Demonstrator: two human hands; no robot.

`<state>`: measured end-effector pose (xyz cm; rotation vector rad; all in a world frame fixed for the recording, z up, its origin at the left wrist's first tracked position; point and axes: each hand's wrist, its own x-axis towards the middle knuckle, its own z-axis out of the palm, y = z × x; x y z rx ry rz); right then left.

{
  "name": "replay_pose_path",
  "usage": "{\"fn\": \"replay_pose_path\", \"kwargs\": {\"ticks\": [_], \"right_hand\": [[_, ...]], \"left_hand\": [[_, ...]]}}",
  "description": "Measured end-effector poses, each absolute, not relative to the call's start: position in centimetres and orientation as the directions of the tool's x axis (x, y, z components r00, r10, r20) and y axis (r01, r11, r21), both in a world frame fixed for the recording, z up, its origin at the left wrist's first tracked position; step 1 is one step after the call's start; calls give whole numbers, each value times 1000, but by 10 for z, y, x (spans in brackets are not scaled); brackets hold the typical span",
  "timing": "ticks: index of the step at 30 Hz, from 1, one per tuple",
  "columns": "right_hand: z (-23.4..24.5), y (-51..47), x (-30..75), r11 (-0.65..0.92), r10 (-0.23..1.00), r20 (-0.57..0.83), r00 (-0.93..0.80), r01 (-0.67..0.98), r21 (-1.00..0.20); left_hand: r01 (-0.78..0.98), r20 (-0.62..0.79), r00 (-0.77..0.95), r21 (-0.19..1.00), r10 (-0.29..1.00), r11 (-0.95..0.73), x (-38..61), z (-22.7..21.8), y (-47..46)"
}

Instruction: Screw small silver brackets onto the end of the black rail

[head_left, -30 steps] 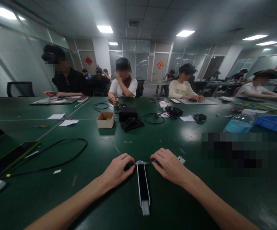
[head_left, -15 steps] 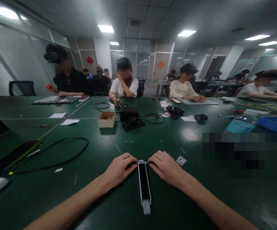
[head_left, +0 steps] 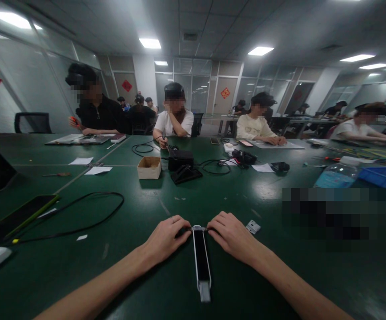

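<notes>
A slim, long black bar with white edges (head_left: 201, 257) lies lengthwise on the green table (head_left: 139, 284), directly in front of me. Its near end carries a pale grey tip (head_left: 205, 291), and a short silvery crosspiece (head_left: 199, 228) runs across its far end. My left hand (head_left: 166, 235) pinches the left end of that crosspiece between thumb and fingers. From the other side, my right hand (head_left: 231, 233) is closed on its right end. The fingertips partly cover both ends. Just beyond my right hand rests a small grey-white hinge-like plate (head_left: 253, 226).
A black cable (head_left: 121, 209) loops at left beside a green-edged tablet (head_left: 19, 218). Ahead stand a small open box (head_left: 149, 168) and a black device (head_left: 180, 159). To the right are a plastic bottle (head_left: 337, 174) and a blue tray (head_left: 383, 178). Several people sit across the table.
The view has tilted slightly, so the scene sits a little lower. Both hands keep the same hold on the crosspiece.
</notes>
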<state>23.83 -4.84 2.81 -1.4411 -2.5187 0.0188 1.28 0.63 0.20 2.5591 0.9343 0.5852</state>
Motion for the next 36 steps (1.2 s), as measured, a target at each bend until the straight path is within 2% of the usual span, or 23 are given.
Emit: {"fn": "replay_pose_path", "kwargs": {"ticks": [5,13,22,36], "right_hand": [[31,-46,249,490,860,237,-453,862,-132],[37,-38,284,383,878,337,-339,921,-70],[34,-36,287,309,949,98,-299,943,-125],[24,-32,281,300,954,72,-292,941,-158]], "left_hand": [[522,251,700,458,669,-719,11,1,6],[532,234,695,468,680,-706,10,1,6],[586,170,671,475,721,-657,13,12,2],[564,184,677,493,713,-663,10,9,2]]}}
